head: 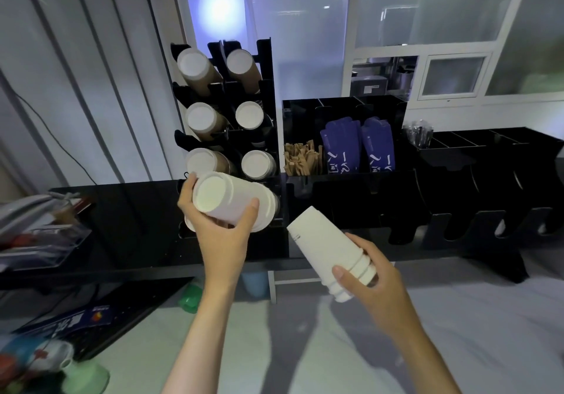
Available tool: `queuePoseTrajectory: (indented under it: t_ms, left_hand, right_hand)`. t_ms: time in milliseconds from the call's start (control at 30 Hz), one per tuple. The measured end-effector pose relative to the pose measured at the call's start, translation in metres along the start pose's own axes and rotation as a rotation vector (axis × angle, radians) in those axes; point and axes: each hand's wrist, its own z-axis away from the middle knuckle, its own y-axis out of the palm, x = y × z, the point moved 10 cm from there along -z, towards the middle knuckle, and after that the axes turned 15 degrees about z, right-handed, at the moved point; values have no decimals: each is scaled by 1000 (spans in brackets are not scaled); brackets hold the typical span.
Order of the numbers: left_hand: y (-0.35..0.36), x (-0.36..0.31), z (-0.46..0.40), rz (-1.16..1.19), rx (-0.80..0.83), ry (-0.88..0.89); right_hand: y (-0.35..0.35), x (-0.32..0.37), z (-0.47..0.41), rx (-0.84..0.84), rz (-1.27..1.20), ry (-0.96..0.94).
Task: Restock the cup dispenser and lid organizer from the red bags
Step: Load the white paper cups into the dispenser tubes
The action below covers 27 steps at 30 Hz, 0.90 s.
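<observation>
White cup stacks gripped before the cup dispenser (225,113): one (232,200) in left hand (219,232), another (326,250) in right hand (375,280).

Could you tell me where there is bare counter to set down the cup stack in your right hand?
The black counter is bare between the clear tray on the left and the cup dispenser. It is crowded in front of the dispenser, where the left hand holds a stack at the bottom slots. The right hand holds the white cup stack.
</observation>
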Motion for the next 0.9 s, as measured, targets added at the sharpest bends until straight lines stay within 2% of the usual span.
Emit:
queuePoseTrajectory:
  t_ms: [467, 700, 900]
  left_hand:
    - [40, 63, -5, -558, 474, 52]
    - [43, 47, -6, -662, 393, 192]
    - [41, 62, -7, -707, 380, 135]
  right_hand:
    - [-10, -11, 0, -24, -55, 31]
    - [-7, -15, -2, -21, -36, 37]
    - [-2, -19, -2, -1, 10, 45]
